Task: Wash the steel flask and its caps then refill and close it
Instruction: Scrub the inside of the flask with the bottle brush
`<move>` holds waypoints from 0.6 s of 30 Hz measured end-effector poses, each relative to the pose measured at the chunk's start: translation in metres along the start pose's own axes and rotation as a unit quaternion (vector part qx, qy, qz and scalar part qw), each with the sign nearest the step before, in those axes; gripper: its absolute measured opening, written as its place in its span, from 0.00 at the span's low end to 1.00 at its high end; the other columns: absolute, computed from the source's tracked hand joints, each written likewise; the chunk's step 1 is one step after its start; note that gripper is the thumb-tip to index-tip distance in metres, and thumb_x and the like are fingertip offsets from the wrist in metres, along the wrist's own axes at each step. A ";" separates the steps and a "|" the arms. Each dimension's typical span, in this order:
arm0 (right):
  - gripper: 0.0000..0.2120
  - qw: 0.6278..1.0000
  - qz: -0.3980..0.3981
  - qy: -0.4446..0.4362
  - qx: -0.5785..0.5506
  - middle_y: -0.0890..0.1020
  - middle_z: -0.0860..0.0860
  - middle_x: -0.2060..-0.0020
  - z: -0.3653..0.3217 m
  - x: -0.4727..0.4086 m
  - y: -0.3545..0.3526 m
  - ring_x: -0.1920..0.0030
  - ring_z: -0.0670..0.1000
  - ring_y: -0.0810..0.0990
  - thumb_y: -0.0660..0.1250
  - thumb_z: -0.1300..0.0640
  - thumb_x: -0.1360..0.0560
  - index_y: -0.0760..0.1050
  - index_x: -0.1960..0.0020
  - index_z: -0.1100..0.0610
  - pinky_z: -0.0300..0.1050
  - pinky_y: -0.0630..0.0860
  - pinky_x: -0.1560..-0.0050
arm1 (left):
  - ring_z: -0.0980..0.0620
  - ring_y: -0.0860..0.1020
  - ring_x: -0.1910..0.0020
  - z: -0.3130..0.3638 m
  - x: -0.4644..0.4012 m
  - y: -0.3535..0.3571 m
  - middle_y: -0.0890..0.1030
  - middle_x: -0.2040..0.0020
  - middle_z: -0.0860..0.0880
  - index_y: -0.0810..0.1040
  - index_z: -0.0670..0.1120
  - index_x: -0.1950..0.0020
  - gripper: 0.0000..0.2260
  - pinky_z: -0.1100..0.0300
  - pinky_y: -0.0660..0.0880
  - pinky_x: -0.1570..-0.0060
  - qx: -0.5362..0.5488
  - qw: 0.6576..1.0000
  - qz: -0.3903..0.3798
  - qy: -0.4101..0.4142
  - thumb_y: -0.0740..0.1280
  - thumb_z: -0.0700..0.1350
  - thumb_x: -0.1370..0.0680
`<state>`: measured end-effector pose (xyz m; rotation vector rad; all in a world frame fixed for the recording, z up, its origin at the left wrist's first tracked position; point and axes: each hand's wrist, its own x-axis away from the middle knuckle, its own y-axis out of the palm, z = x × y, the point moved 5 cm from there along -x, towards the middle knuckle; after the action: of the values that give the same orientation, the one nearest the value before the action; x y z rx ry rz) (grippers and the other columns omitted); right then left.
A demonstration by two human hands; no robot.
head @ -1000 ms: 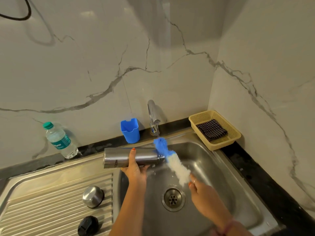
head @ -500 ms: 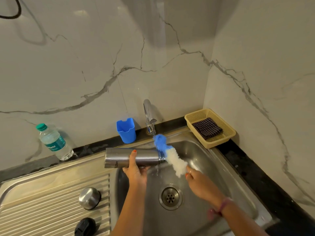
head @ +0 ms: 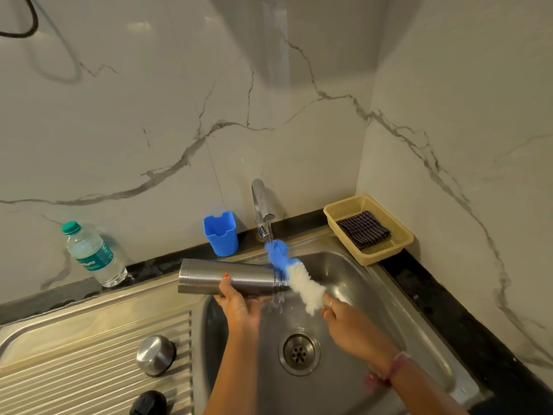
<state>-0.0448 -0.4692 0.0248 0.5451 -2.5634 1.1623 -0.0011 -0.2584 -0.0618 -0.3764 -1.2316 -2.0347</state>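
Far to the left of the left hand (head: 239, 304), a clear water bottle (head: 94, 256) with a green cap stands against the marble wall at the back of the worktop (head: 443, 298). Below and to the left of that hand, a domed steel cap (head: 155, 354) sits on the ribbed drainboard (head: 74, 375), with a black cap (head: 148, 403) nearer the bottom edge. The left hand grips the steel flask (head: 224, 277) from below, fingers curled round its body; the flask lies on its side over the left rim of the sink (head: 374, 295), its open mouth pointing right. Behind the hand a blue plastic holder (head: 221, 233) stands by the wall. Just right of the flask's mouth, water runs from the tap (head: 261, 205) onto the blue tip of a bottle brush (head: 296, 278), whose white bristles touch the flask's threaded neck. The right hand (head: 350, 322) grips the brush at its lower end, the handle hidden inside the fingers. Below, between the hands, is the drain (head: 299, 353). Beyond the right hand, a yellow mesh basket (head: 398, 235) holding a dark checked cloth (head: 363, 229) sits in the corner.
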 end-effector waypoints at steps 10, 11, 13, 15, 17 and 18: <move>0.23 0.999 -0.024 0.004 0.029 0.74 0.54 0.33 -0.005 0.016 -0.008 0.37 0.51 0.75 0.47 0.54 0.16 0.51 0.22 0.49 0.44 0.69 0.38 | 0.42 0.78 0.39 -0.002 0.002 -0.002 0.77 0.33 0.45 0.62 0.54 0.24 0.35 0.33 0.72 0.36 0.001 1.000 -0.003 0.016 0.75 0.46 0.27; 0.23 1.000 -0.021 -0.001 0.022 0.75 0.55 0.34 -0.006 0.009 -0.006 0.40 0.51 0.77 0.48 0.55 0.16 0.52 0.22 0.50 0.45 0.71 0.39 | 0.42 0.78 0.39 -0.005 0.004 -0.002 0.77 0.33 0.45 0.62 0.54 0.24 0.35 0.34 0.71 0.36 0.002 1.000 -0.006 0.012 0.74 0.47 0.27; 0.23 1.000 -0.021 -0.007 0.014 0.75 0.55 0.34 -0.004 0.000 -0.004 0.41 0.51 0.78 0.48 0.55 0.16 0.53 0.22 0.51 0.45 0.72 0.40 | 0.42 0.79 0.39 -0.007 0.005 -0.002 0.77 0.35 0.45 0.61 0.54 0.24 0.34 0.32 0.71 0.36 0.002 1.000 -0.006 0.010 0.73 0.49 0.26; 0.22 0.999 -0.024 -0.015 0.015 0.72 0.52 0.31 0.002 0.002 -0.007 0.35 0.51 0.74 0.49 0.55 0.16 0.53 0.22 0.50 0.43 0.69 0.36 | 0.42 0.79 0.41 -0.002 0.005 -0.002 0.79 0.39 0.47 0.61 0.55 0.24 0.31 0.29 0.69 0.37 0.004 1.000 -0.014 0.015 0.72 0.48 0.24; 0.22 0.999 -0.032 -0.011 0.022 0.67 0.48 0.28 0.014 0.012 -0.012 0.30 0.49 0.68 0.50 0.53 0.16 0.53 0.23 0.48 0.41 0.64 0.33 | 0.42 0.79 0.43 0.004 0.003 -0.002 0.79 0.42 0.48 0.61 0.55 0.24 0.29 0.26 0.69 0.40 0.004 1.000 -0.021 0.020 0.70 0.49 0.22; 0.22 0.999 -0.036 -0.003 0.029 0.67 0.47 0.27 0.018 0.017 -0.015 0.30 0.48 0.68 0.50 0.52 0.16 0.53 0.23 0.47 0.41 0.64 0.33 | 0.41 0.79 0.44 0.006 0.003 -0.002 0.78 0.41 0.47 0.61 0.54 0.24 0.29 0.24 0.69 0.41 0.005 0.999 -0.026 0.020 0.70 0.49 0.22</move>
<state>-0.0550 -0.4960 0.0294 0.6480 -2.5001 1.2149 -0.0049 -0.2540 -0.0587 -0.2996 -1.2399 -2.0695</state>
